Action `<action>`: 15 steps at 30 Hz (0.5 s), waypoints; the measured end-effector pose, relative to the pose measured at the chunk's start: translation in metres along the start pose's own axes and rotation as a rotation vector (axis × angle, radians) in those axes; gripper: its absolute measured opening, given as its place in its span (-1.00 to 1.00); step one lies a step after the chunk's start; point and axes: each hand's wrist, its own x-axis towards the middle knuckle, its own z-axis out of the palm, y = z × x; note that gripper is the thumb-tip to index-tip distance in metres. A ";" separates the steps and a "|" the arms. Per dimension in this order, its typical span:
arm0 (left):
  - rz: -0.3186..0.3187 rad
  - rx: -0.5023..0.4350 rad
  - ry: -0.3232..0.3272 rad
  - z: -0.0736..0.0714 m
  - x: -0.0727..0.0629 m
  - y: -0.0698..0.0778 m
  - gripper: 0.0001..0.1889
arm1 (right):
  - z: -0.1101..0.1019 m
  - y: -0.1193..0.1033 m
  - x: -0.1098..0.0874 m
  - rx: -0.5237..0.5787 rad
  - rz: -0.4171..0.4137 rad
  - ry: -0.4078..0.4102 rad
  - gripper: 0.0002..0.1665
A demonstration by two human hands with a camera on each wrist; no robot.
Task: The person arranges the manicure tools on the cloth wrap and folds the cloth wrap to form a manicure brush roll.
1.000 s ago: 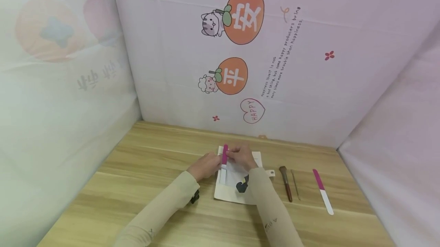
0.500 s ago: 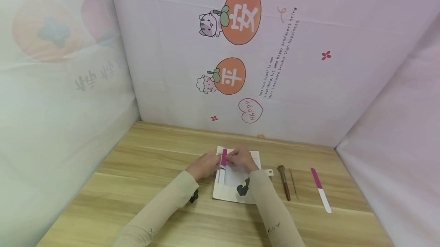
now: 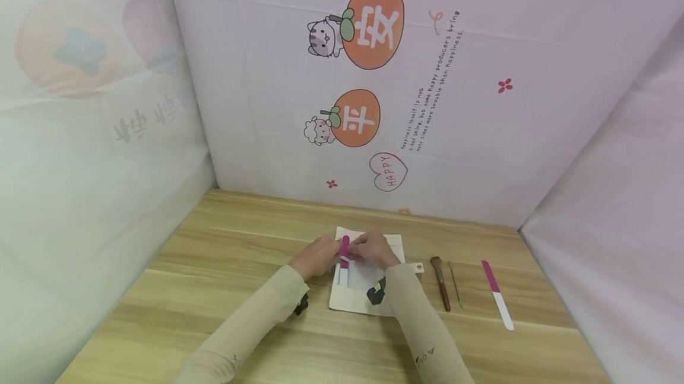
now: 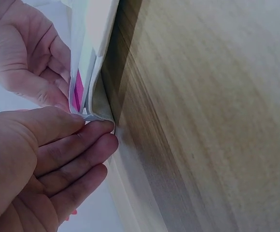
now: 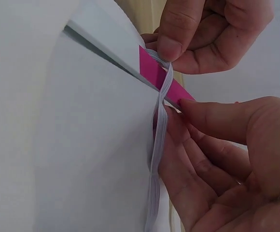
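Observation:
A white fabric case [image 3: 350,301] lies spread on the table with a white elastic band [image 5: 154,169] across its far part. A flat, knife-shaped tool [image 3: 345,244], magenta at the far end and white at the near end, passes under that band along the case's left side. My right hand [image 3: 372,248] pinches its magenta part between thumb and fingers. At the case's left edge, my left hand [image 3: 317,256] pinches the elastic between thumb and forefinger. In the right wrist view, the left thumb [image 5: 171,46] presses the band beside the tool's magenta part [image 5: 152,72].
Right of the case lie a brush [image 3: 440,283], a thin metal tool [image 3: 456,285] and a second magenta-and-white tool [image 3: 498,295]. A snap strap [image 3: 418,267] sticks out from the case's right edge. Printed cloth walls [image 3: 299,105] enclose the wooden table [image 3: 230,241].
The knife-shaped tool has slid nearer to me under the band, and the band now crosses its magenta part. My right hand has moved slightly with it; the left stays at the case's edge.

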 end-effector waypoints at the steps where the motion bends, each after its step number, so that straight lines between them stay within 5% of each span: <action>1: -0.004 0.002 -0.003 0.000 0.001 0.001 -0.86 | -0.001 0.000 0.000 -0.003 0.003 0.000 -0.86; 10: 0.050 0.144 0.025 0.007 0.003 0.003 -0.81 | -0.007 -0.001 -0.002 -0.064 0.019 0.005 -0.80; 15: 0.067 0.126 0.020 0.008 0.002 0.002 -0.93 | -0.022 0.002 -0.003 -0.151 0.020 0.018 -0.74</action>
